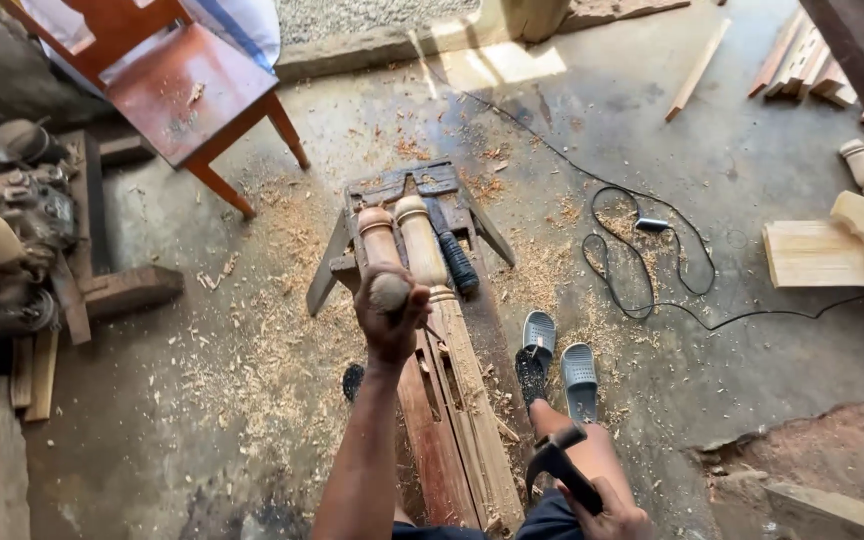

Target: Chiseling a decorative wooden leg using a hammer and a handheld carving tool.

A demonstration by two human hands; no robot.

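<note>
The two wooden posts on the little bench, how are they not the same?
The left post is reddish brown; the right post is pale tan. The left hand has its grip on the near end of the left post, while nothing touches the right post, whose square lower part shows. Both have rounded knobs on top and lie side by side on the bench.

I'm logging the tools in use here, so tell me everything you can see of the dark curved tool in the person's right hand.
The curved tool looks like dark metal: a bent, hook-like head on a straight black handle. The right hand holds it by the handle at the bottom edge of the view, head pointing up and left. It hangs in front of the person's leg, beside the long wooden workpiece. Whether its edge is sharp cannot be made out.
</note>
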